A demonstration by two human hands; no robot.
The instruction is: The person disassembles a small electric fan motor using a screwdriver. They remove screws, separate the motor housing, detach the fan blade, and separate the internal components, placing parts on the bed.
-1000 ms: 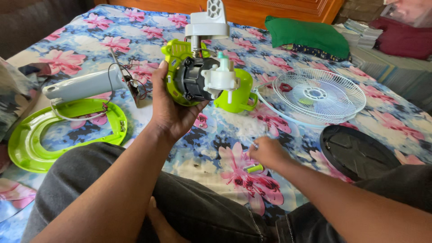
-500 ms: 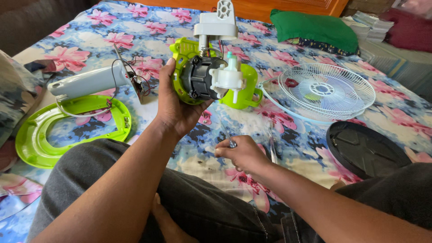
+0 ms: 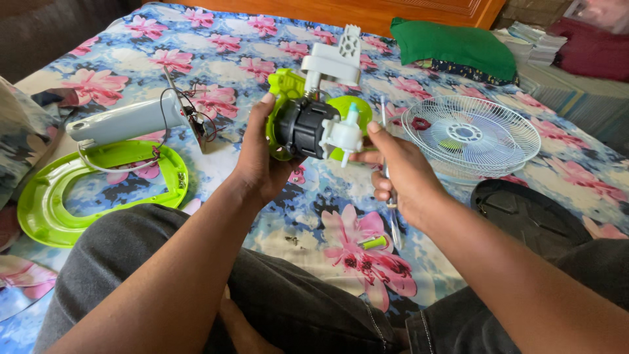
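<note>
**Fan motor held up over a floral bedsheet**

Spread across the bed, a blue sheet with pink flowers (image 3: 196, 39) carries the parts of a dismantled fan. At far left lies a lime-green base ring (image 3: 46, 196), and just above it a grey stand column (image 3: 124, 121) with loose wires trailing from its end.

Moving right, the left hand (image 3: 259, 164) is raised above the lap, fingers wrapped round the back of the fan motor assembly (image 3: 308, 124): a black motor body in a lime-green rear housing, with a white gearbox and shaft at the front and a white pivot bracket on top. It looks dense and rigid in the motor, likely heavy for its size, so the black body and green housing are the sound places to grip; the thin white shaft and the plastic bracket seem the fragile parts.

The right hand (image 3: 400, 174) meets the white gearbox with its fingertips while its curled fingers pinch a slim screwdriver (image 3: 392, 216) that hangs downward. Below it a small green-tipped part (image 3: 371, 243) rests on the sheet.

Further right sit a white wire fan guard (image 3: 472, 134) and a dark round cover (image 3: 531, 216).
</note>
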